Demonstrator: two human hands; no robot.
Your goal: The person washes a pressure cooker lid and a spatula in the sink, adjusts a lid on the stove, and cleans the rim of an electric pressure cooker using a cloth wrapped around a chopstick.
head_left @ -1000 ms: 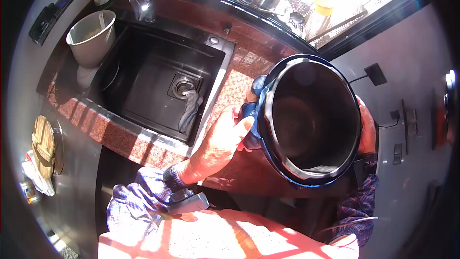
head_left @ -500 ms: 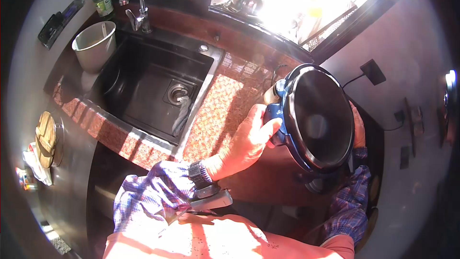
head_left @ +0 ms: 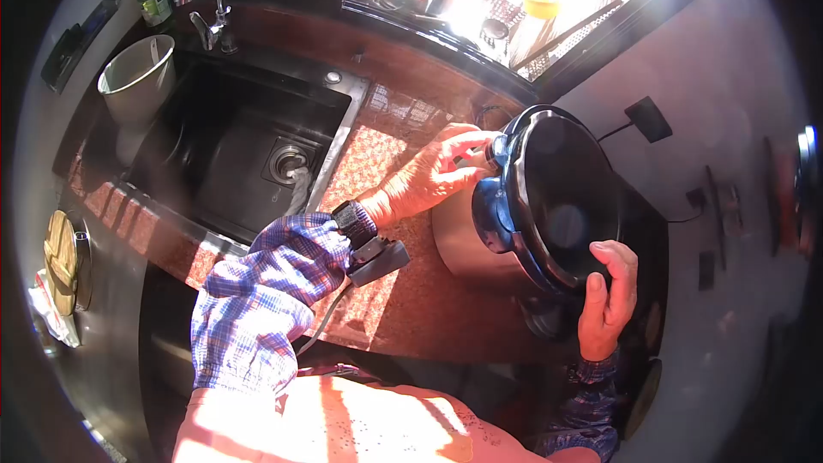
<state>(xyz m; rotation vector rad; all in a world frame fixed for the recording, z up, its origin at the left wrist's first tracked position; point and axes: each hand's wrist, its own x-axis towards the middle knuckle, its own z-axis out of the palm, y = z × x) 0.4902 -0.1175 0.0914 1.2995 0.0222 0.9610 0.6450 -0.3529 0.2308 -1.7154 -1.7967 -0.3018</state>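
Observation:
A round pot-like appliance (head_left: pixel 467 231) with a pale body stands on the counter at the right of the sink. Its broad black top (head_left: pixel 570 180) has a shiny dark-blue rim, and a glossy blue block (head_left: pixel 490 214) juts from the left side. Thumb and fingers of my left hand (head_left: pixel 424 176) close around a small blue and silver knob (head_left: pixel 495 153) at the rim's upper left. At the lower right of the top, my right hand (head_left: pixel 610 296) has its thumb apart from its bent fingers and holds nothing, fingertips close over the rim.
On the left is a black sink (head_left: pixel 231 146) with a grey cloth (head_left: pixel 300 189) by its drain. Behind it rises a tap (head_left: pixel 219 0), flanked by a whitish bin (head_left: pixel 137 77) and a green soap bottle (head_left: pixel 154 0). Sunlit reddish counter (head_left: pixel 373 141) borders the sink.
My left hand has left the blue block for the knob above it. My right hand has come from the far right side to the near edge, off its hold. The view has shifted.

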